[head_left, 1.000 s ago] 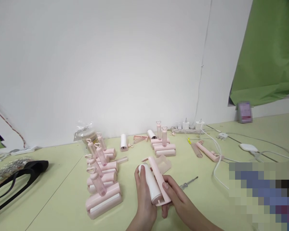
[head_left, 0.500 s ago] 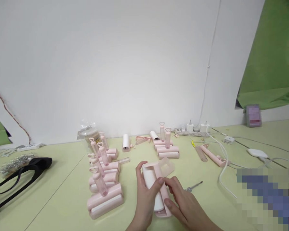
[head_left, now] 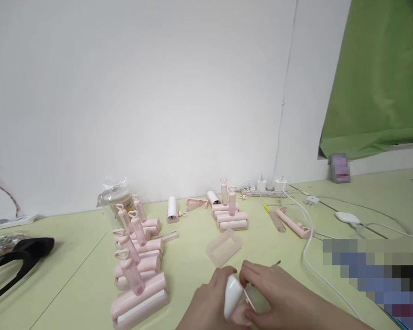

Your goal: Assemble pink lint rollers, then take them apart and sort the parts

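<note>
Low at the front, a pink-and-white roller head (head_left: 233,295) is tilted end-on between both hands, with its glossy white side facing up. My left hand (head_left: 208,298) wraps its left side, fingers curled over the far end. On the right side, my right hand (head_left: 278,288) grips the thin pink edge with fingers and thumb. Just beyond the hands lies a translucent pink rectangular tray-like piece (head_left: 223,247). The dark tip of a slim tool (head_left: 277,263) shows past my right hand, which covers the rest.
Several pink rollers (head_left: 141,300) with heart-topped handles stand in a left row; a smaller group (head_left: 232,221) stands farther back. Loose white-and-pink parts (head_left: 172,208) lie near the wall. A power strip (head_left: 265,192), white cables (head_left: 306,247) and a pink handle (head_left: 292,223) occupy the right. A black strap (head_left: 30,252) lies left.
The roller head has come nearer to me and tipped from lying lengthwise to end-on. Both hands moved down with it, uncovering the translucent piece. The view has shifted slightly right.
</note>
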`<control>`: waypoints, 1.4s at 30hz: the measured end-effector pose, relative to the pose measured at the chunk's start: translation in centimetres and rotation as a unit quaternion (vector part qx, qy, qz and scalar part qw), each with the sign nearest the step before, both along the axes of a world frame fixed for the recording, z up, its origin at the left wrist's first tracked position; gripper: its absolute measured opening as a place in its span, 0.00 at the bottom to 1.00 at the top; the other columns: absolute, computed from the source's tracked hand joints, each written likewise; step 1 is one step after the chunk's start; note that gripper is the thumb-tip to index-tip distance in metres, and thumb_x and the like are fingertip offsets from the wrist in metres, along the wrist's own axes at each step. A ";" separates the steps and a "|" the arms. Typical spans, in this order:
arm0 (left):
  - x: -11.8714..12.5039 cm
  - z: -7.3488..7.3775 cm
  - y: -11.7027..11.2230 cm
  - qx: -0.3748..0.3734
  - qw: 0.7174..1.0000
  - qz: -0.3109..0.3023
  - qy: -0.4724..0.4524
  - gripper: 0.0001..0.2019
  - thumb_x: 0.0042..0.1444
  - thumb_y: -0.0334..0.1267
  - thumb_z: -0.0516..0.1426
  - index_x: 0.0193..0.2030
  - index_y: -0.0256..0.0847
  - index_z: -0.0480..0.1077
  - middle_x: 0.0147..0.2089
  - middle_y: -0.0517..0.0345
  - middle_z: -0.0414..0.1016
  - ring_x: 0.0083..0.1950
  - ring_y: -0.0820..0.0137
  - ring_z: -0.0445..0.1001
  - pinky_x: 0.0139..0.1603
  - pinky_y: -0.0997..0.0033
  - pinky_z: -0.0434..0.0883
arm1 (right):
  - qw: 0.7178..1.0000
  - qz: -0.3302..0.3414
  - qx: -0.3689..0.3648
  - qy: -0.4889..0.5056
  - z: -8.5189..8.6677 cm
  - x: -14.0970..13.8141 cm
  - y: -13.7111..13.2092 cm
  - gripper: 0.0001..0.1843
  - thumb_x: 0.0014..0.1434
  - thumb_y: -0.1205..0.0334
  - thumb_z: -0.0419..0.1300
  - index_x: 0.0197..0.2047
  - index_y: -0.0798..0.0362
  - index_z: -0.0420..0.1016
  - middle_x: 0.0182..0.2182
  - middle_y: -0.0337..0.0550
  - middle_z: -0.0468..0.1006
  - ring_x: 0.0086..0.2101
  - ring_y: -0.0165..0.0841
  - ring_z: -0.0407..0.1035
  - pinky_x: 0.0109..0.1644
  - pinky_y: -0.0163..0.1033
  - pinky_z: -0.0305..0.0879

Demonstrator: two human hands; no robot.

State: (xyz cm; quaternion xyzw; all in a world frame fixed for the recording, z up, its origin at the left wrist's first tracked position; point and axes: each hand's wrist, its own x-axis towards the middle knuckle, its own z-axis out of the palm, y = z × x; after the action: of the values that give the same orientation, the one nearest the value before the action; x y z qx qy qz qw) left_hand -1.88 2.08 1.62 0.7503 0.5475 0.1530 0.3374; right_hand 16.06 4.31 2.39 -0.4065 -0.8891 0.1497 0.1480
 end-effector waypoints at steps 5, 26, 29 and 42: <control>0.1 -0.1 -0.2 0.003 0.996 -0.061 0.066 0.28 0.38 0.40 0.58 0.50 0.49 0.59 0.45 0.55 0.68 0.39 0.56 0.71 0.31 0.70 0.63 | 0.997 0.041 0.019 -0.065 -0.9 -0.4 -1.3 0.10 0.41 0.60 0.55 0.30 0.52 0.64 0.28 0.41 0.70 0.26 0.35 0.65 0.25 0.35 0.49; -0.9 1.8 -2.2 -0.016 0.997 -0.051 -0.049 0.19 0.38 0.39 0.59 0.41 0.49 0.65 0.36 0.61 0.73 0.36 0.62 0.70 0.31 0.72 0.63 | 0.988 0.089 -0.129 0.012 0.5 -0.5 -1.0 0.06 0.41 0.72 0.47 0.25 0.52 0.58 0.27 0.38 0.66 0.28 0.30 0.61 0.31 0.33 0.57; -1.2 1.6 -2.2 -0.018 0.999 -0.045 -0.021 0.19 0.38 0.38 0.59 0.41 0.50 0.64 0.37 0.62 0.72 0.36 0.62 0.70 0.29 0.73 0.61 | 0.987 0.086 -0.136 0.026 0.1 -0.6 -0.9 0.06 0.41 0.71 0.47 0.25 0.52 0.57 0.27 0.37 0.65 0.28 0.30 0.61 0.30 0.32 0.57; -2.5 0.7 -1.4 -0.021 0.999 -0.035 -0.034 0.26 0.36 0.39 0.61 0.47 0.53 0.64 0.39 0.59 0.74 0.37 0.60 0.71 0.30 0.72 0.63 | 0.974 0.078 -0.208 0.035 0.1 -1.1 1.0 0.06 0.38 0.68 0.55 0.23 0.53 0.60 0.20 0.31 0.61 0.22 0.25 0.55 0.21 0.29 0.49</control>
State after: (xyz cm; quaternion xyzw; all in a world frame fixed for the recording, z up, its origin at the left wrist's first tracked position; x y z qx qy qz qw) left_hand -4.40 0.67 2.31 0.7560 0.5125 0.1545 0.3767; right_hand 14.94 5.28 2.48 -0.3523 -0.8618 0.3563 0.0790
